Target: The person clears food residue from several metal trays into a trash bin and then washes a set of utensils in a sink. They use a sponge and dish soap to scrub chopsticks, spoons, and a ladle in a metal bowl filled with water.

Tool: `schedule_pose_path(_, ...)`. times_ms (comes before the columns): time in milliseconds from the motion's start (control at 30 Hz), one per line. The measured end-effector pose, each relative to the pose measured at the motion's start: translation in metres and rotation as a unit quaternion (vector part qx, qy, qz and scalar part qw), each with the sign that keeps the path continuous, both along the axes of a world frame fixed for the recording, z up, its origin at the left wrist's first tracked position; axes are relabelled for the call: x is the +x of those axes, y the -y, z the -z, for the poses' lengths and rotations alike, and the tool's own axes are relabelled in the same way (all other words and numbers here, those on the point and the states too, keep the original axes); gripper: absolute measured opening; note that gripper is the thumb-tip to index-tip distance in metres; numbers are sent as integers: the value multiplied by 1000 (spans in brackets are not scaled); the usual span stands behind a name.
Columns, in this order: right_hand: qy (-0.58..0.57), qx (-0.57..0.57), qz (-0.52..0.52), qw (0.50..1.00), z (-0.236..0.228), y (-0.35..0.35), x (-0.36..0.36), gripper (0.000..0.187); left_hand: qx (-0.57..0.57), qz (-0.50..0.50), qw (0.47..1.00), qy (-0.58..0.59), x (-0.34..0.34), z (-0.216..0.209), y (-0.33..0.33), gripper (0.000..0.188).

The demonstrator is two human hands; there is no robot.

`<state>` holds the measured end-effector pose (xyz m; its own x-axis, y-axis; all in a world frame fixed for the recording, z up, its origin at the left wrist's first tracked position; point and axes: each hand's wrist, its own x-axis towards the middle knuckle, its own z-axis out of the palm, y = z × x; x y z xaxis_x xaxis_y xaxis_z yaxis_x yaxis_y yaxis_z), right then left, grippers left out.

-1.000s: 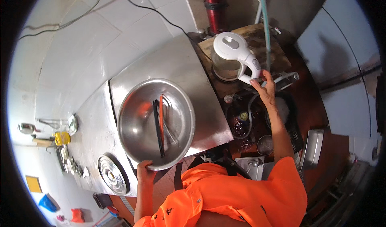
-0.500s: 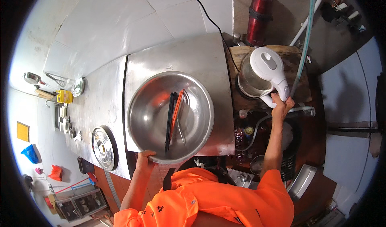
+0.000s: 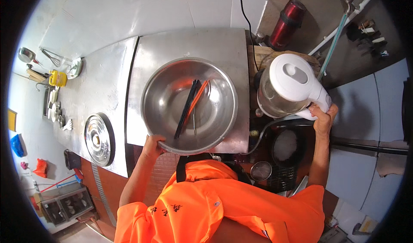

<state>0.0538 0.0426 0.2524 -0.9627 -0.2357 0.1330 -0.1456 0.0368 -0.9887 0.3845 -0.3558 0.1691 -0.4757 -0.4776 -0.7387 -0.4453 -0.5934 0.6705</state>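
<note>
A wide stainless steel bowl [image 3: 165,107] sits on the metal counter in front of me, its near rim at the counter's edge. My left hand [image 3: 153,146] is closed on that near-left rim, thumb over the top. Inside the bowl lie several black chopsticks [image 3: 187,109] and orange chopsticks [image 3: 198,97] in a slanting bundle, with a thin metal stick beside them. To the bowl's right, my right hand [image 3: 322,117] grips the handle of an electric kettle [image 3: 286,84] with a white lid and clear body. The kettle appears raised above the wooden board [image 3: 262,56].
A round metal lid [image 3: 99,139] lies on the left counter [image 3: 107,84]. A red vacuum flask [image 3: 287,23] stands behind the kettle, near a black cord and a pale green hose [image 3: 334,45]. Below my right arm are a pan [image 3: 285,147] and a strainer [image 3: 261,170].
My right hand has lifted the kettle from the wooden board and brought it closer to me. The left hand keeps its hold on the bowl's rim. The whole view has shifted slightly.
</note>
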Motion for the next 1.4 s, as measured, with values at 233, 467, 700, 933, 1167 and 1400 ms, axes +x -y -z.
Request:
schedule_pose_path(233, -6, 105, -115, 988, -45, 29, 30, 23, 32, -7, 997, -66, -6, 20, 8, 8)
schedule_pose_path(467, -41, 219, -185, 957, -65, 57, 48, 16, 74, 15, 988, -132, 4, 17, 2, 29)
schedule_pose_path(700, -114, 298, -210, 924, -68, 72, 44, 18, 65, -16, 986, -149, 20, 16, 1, 34)
schedule_pose_path(933, -97, 290, -224, 925, -81, 79, 53, 20, 75, -34, 977, -195, 39, 12, -12, 39)
schedule_pose_path(1167, -66, 313, -249, 914, -95, 95, 51, 22, 80, -79, 974, -198, 57, 25, -15, 57)
schedule_pose_path(1400, -105, 343, -261, 896, -106, 117, 49, 26, 77, -114, 970, -202, 71, 35, -12, 59)
